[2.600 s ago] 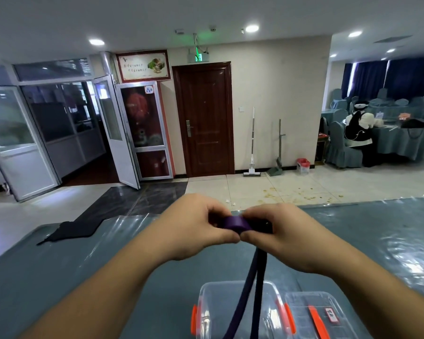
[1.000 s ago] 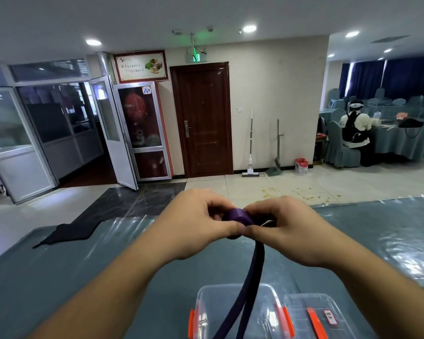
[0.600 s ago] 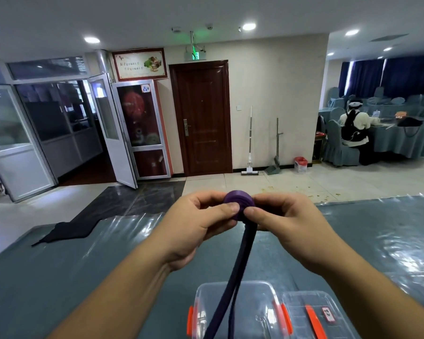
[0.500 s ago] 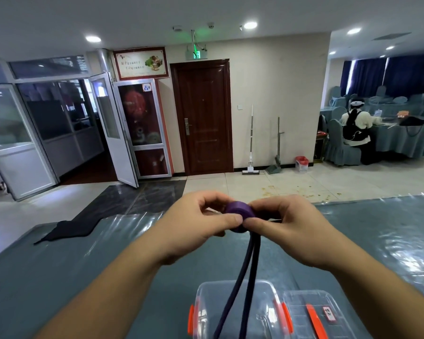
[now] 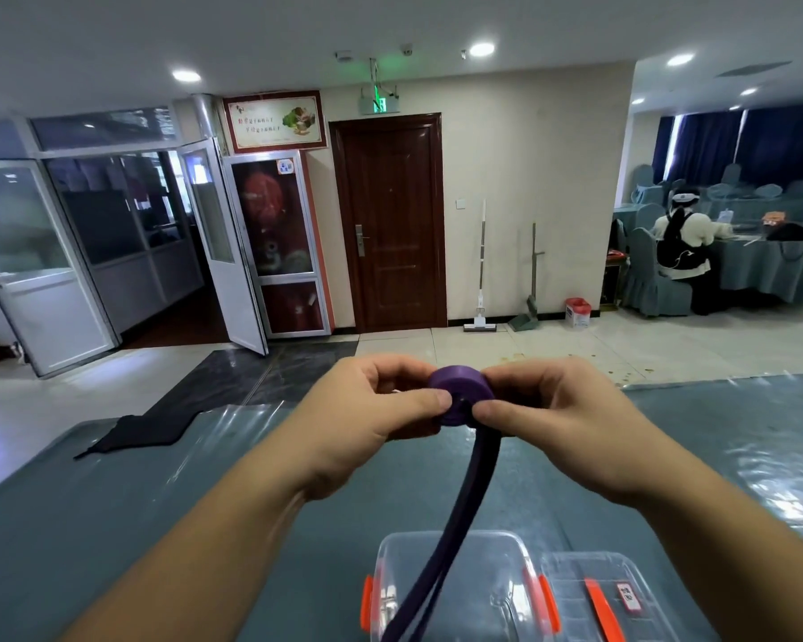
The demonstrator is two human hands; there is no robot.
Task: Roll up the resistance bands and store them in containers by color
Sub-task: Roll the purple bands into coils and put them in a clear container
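A purple resistance band (image 5: 458, 395) is partly wound into a small tight roll, held up above the table. My left hand (image 5: 375, 409) pinches the roll from the left with thumb and fingers. My right hand (image 5: 548, 413) pinches it from the right. The unrolled tail of the band (image 5: 465, 495) hangs down toward me, passing over a clear plastic container with orange latches (image 5: 506, 590) at the bottom of the view. A second clear container with an orange handle (image 5: 608, 595) stands right beside it.
The table (image 5: 135, 512) has a blue-grey cloth under clear plastic film. A dark cloth (image 5: 140, 428) lies at its far left edge. Beyond are a tiled floor, a brown door, glass doors, and a person seated at a far table (image 5: 682, 243).
The roll has grown a little as both hands turned it. The hanging tail swung slightly, and the hands stayed at about the same height over the table.
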